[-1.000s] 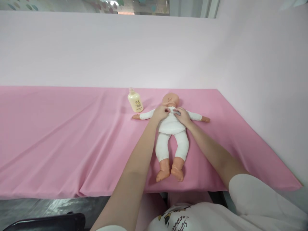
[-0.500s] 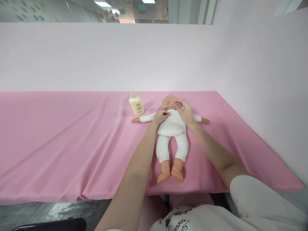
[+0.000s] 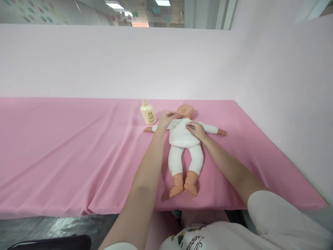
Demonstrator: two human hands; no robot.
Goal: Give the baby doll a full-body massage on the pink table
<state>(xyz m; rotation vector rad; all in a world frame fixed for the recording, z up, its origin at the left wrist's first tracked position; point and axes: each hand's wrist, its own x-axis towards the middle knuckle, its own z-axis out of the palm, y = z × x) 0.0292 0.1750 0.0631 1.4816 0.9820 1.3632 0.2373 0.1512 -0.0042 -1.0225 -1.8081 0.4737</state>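
Observation:
A baby doll [image 3: 185, 135] in a white top and white leggings lies on its back, its head at the far end and turned to one side. My left hand [image 3: 168, 119] is at the doll's shoulder by the neck, fingers stretched towards the chin. Lower down, my right hand [image 3: 197, 130] rests on the doll's chest with its fingers slightly bent, a gap showing between thumb and fingers. Neither hand holds anything that I can see. Beyond the doll's outstretched arm on the left stands a pale yellow pump bottle [image 3: 148, 113].
A pink cloth [image 3: 65, 152] with creases covers the table under the doll. White walls [image 3: 117, 62] rise behind and on the right, with a window [image 3: 161, 15] above the back one. A black object [image 3: 52, 243] shows at the lower left.
My left hand has moved from the doll's chest up to the shoulder near the neck. My right hand has come down from beside the head onto the chest.

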